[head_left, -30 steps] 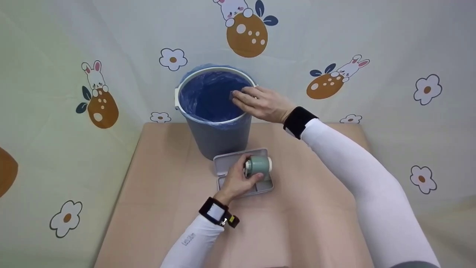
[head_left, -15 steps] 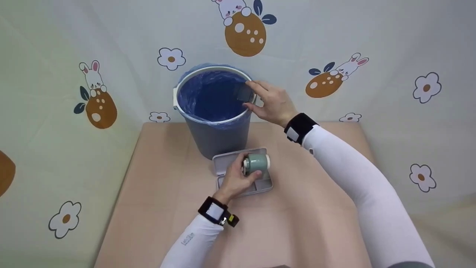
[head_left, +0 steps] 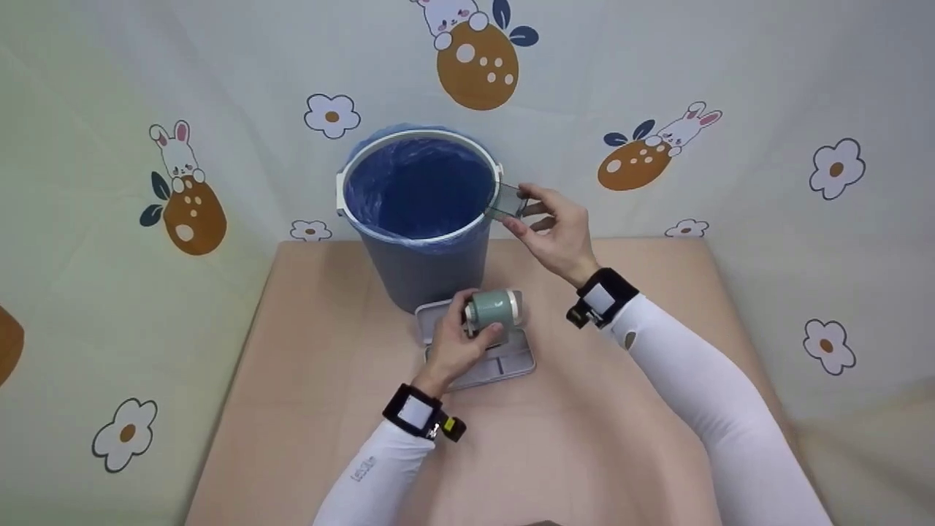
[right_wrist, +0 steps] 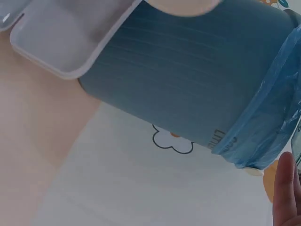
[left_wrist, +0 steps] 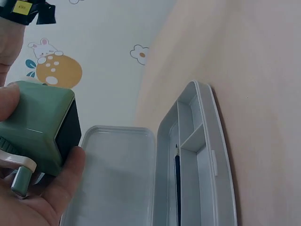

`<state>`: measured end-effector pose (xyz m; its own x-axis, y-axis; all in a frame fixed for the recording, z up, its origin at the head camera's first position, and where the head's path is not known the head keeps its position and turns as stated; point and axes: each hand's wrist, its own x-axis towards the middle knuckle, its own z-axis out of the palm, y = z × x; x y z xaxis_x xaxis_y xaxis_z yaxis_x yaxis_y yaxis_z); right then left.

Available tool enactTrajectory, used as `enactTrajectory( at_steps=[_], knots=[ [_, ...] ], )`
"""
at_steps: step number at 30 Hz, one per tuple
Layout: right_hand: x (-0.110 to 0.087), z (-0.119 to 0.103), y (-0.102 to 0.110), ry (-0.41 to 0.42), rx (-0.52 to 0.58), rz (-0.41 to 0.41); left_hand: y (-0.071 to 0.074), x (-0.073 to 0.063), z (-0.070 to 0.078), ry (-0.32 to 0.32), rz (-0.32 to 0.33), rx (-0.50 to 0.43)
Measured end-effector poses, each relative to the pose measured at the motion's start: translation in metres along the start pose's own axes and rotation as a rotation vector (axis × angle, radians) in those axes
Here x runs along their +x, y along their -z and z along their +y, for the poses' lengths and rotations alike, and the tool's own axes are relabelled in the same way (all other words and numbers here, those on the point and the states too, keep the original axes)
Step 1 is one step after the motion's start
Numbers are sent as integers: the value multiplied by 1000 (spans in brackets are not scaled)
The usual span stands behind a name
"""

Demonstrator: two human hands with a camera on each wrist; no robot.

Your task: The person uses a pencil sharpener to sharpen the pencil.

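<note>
My left hand (head_left: 454,342) holds a green crank pencil sharpener (head_left: 491,310) above the open grey pencil case (head_left: 518,362). In the left wrist view, the sharpener's crank handle (left_wrist: 21,181) points down near the palm, and a dark face (left_wrist: 68,134) shows at its side. A dark pencil (left_wrist: 178,188) lies in one long compartment of the case. Beside the bin's right rim, my right hand (head_left: 561,232) pinches a clear shavings drawer (head_left: 510,199) between thumb and fingers. Only the fingertips (right_wrist: 284,188) and a sliver of the drawer appear in the right wrist view.
A tall grey-blue trash bin (head_left: 431,274) with a blue liner (head_left: 380,197) stands behind the pencil case, at the back of the tan-covered table (head_left: 329,365). A printed cloth wall (head_left: 570,73) rises behind and at both sides.
My right hand has drawn the clear drawer out from over the bin, to the right and toward me, and turned it. The left hand has lifted the sharpener slightly and tilted it.
</note>
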<state>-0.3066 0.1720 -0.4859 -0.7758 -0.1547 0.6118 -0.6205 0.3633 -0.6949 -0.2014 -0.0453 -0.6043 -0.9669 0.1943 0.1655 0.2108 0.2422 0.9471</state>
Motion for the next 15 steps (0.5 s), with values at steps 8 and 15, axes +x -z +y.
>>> enactTrajectory(
  at_steps=[8, 15],
  knots=[
    [-59, 14, 12, -170, 124, 16, 5, 0, -4, 29, 56, -53],
    [-110, 28, 13, -286, 130, -66, 4, 1, -5, 55, 90, -74]
  ],
)
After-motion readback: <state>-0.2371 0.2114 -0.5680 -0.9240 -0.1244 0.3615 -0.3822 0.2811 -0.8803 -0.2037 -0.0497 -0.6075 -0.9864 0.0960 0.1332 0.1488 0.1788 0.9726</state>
